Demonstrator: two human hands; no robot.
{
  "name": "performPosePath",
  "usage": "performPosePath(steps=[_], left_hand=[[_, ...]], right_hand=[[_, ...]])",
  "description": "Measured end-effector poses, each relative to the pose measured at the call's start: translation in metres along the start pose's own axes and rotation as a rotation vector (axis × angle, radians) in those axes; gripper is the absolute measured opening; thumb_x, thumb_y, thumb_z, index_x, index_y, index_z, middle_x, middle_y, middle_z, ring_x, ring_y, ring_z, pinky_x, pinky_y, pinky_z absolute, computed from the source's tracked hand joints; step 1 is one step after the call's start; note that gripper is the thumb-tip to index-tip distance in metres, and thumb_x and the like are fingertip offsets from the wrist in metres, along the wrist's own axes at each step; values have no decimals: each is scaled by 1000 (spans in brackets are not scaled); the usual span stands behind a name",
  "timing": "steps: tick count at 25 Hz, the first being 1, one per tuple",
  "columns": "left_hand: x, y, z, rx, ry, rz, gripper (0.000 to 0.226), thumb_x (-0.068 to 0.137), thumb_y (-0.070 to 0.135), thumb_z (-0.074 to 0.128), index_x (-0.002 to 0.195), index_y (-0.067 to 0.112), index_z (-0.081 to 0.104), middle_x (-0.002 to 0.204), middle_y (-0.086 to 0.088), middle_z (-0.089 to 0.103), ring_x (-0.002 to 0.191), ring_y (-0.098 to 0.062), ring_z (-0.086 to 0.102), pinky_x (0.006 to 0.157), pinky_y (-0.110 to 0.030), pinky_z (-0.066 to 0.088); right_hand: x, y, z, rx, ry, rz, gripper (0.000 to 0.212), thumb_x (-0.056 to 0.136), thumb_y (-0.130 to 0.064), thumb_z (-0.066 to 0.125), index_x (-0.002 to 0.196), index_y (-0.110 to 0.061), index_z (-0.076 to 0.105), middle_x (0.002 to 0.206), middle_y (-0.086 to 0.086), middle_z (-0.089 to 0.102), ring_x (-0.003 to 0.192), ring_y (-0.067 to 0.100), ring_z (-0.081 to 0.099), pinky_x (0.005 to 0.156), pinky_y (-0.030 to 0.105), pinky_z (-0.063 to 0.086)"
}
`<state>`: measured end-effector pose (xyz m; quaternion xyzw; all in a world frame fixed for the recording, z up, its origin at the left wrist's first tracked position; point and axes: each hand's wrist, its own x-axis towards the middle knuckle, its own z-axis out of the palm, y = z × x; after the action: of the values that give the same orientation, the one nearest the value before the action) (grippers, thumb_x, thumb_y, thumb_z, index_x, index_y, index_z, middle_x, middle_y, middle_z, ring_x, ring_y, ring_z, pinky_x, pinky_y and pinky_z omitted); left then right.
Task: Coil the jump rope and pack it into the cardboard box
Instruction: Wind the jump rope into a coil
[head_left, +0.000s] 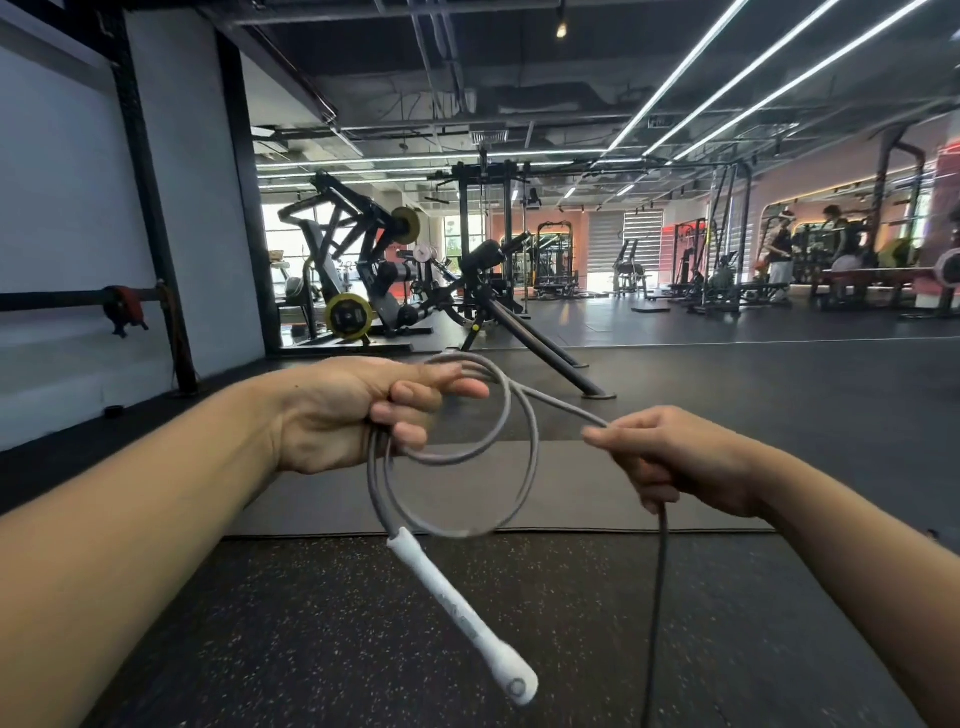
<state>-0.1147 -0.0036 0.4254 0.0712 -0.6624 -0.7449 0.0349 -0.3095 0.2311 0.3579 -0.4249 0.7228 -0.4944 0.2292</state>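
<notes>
A grey jump rope (524, 441) is held in front of me in two or three loose loops. My left hand (353, 410) is closed around the top of the loops. One white handle (462, 605) hangs down from the coil, tilted toward the lower right. My right hand (675, 460) pinches the free length of rope to the right of the coil. From that hand the rope drops straight down out of view. No cardboard box is in view.
I stand on speckled black rubber flooring (311, 623) with a dark mat (571, 499) just ahead. Weight machines (363, 270) and a black angled frame (535, 338) stand beyond. A wall rack with a bar (124, 306) is at left. People stand far right (779, 249).
</notes>
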Motion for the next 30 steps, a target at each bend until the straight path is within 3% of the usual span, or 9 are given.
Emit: performPosePath(steps=[5,9,12,16,18,20,24,27,30], left_hand=[[-9,4,-5,69,-77,23,24,94,24,59,83,6,70,56,7,27,47,-7,22,47,-21,21],[3,15,-25,-70,315,256,10,86,12,57,77,9,56,54,7,16,44,-11,14,43,-24,21],[19,3,-22,-422,474,484,19,90,9,47,72,13,46,46,7,20,37,-10,18,40,-22,25],[37,-5,15,-870,564,707,28,93,8,42,66,15,39,47,6,18,38,-13,16,40,-23,23],[41,-3,32,-995,599,764,29,91,9,43,63,17,35,47,6,17,40,-15,13,41,-23,20],[45,-6,47,-1043,604,779,30,88,12,42,60,19,33,47,6,16,45,-16,9,43,-24,18],[48,-23,58,-1006,623,734,40,93,18,45,57,23,28,48,7,16,44,-15,10,42,-24,19],[52,-41,60,-793,752,673,38,99,22,46,63,20,35,53,4,30,45,-14,32,49,-28,33],[58,-66,64,-310,1004,345,29,100,37,46,81,16,56,82,-13,66,78,-33,62,69,-40,48]], right_hand=[[-7,38,-9,115,136,77,60,78,-52,82,64,-21,33,58,5,21,46,19,25,48,30,35],[-14,43,-4,95,134,175,60,85,-60,68,59,-23,28,58,5,17,48,20,18,46,29,24],[1,32,18,392,145,50,51,89,-57,62,66,-22,32,63,5,22,51,19,20,46,30,18],[35,1,63,644,362,-15,35,101,-52,52,90,-18,57,106,11,67,66,22,56,48,30,50],[46,-14,84,800,377,-19,35,103,-51,47,90,-19,53,123,15,66,56,22,56,43,29,50],[56,-34,102,911,337,-56,37,105,-52,43,91,-18,51,120,19,62,49,22,60,42,31,53],[65,-73,114,1026,243,-134,49,103,-54,46,118,-8,58,117,18,69,70,28,73,61,38,65],[61,-84,105,836,299,-315,25,98,-34,66,109,-13,58,106,11,68,81,32,74,79,46,65],[58,-87,98,563,290,-516,15,100,3,58,106,-11,60,92,6,64,56,22,67,65,41,64]])
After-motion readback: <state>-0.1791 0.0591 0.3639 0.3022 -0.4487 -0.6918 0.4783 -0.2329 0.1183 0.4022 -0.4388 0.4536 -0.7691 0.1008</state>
